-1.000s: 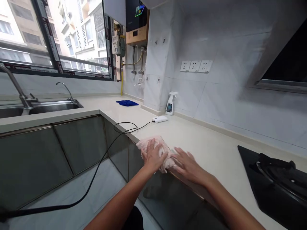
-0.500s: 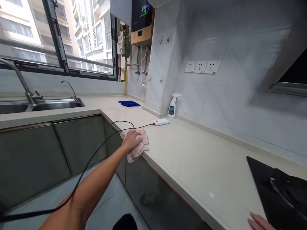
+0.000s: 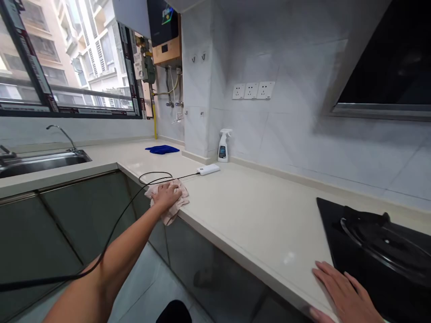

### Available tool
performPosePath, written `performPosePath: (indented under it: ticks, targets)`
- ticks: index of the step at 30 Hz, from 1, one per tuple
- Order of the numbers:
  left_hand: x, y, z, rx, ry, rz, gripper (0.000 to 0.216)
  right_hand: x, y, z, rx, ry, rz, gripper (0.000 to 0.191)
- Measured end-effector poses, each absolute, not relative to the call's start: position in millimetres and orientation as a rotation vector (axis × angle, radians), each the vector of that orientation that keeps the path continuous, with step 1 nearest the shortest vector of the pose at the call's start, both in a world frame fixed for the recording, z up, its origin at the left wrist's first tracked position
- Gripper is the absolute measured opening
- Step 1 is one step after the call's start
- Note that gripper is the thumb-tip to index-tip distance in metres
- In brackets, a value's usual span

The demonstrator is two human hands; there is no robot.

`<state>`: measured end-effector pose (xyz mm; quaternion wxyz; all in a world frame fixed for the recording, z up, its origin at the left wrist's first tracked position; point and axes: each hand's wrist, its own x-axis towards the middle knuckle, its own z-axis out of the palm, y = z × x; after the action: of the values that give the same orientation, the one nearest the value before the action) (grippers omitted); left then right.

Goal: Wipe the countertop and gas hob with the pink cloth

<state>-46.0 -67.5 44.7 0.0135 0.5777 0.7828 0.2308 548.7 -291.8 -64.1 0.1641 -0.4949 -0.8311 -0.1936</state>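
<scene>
My left hand [image 3: 165,195] presses a pink cloth [image 3: 175,207] onto the front edge of the cream countertop [image 3: 249,211], fingers curled over the cloth near the counter's inner corner. Part of the cloth hangs over the edge. My right hand [image 3: 346,294] lies flat and open on the counter at the lower right, fingers spread, beside the black gas hob [image 3: 380,244]. A black cable [image 3: 155,177] loops on the counter just behind the cloth and runs to a white power block [image 3: 208,169].
A white spray bottle [image 3: 222,146] stands by the wall, and a blue cloth [image 3: 162,149] lies further back. A steel sink [image 3: 40,160] with a tap [image 3: 62,133] is at the left under the window. Dark cabinet fronts [image 3: 81,211] run below. Wall sockets [image 3: 252,90] are above.
My left hand slid the pink cloth left along the counter edge, away from my right hand. My right hand left the cloth and now rests flat beside the hob.
</scene>
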Motion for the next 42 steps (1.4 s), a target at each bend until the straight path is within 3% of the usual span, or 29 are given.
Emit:
performPosePath:
  ticks: [12,20,24,28,34,42]
  targets:
    - [174.0,-215.4,-18.4,2.235,2.101,0.987,0.035,512.9,-315.0,-13.9,-1.587,-2.330,-0.082,0.057]
    - [293.8,-286.9,-75.1,2.642,1.498,1.056,0.054,524.1,-311.3,-19.8,-1.450,-2.311,-0.116,0.056]
    - [265.4,-276.4,-107.1,2.765,1.271,1.290,0.038,529.1,-309.1,-23.5,-1.472,-2.325,-0.078,0.052]
    - [198.6,-241.3,-130.9,2.240,1.611,1.461,0.022,527.5,-309.7,-24.0,-1.500,-2.322,-0.055,0.049]
    - [98.2,-172.9,-117.8,1.479,2.162,1.569,0.052,519.6,-310.4,-20.3,-1.548,-2.284,-0.072,0.047]
    - [42.7,-117.5,-98.1,1.124,2.187,1.646,0.042,512.4,-310.2,-11.3,-1.630,-2.235,-0.010,0.049]
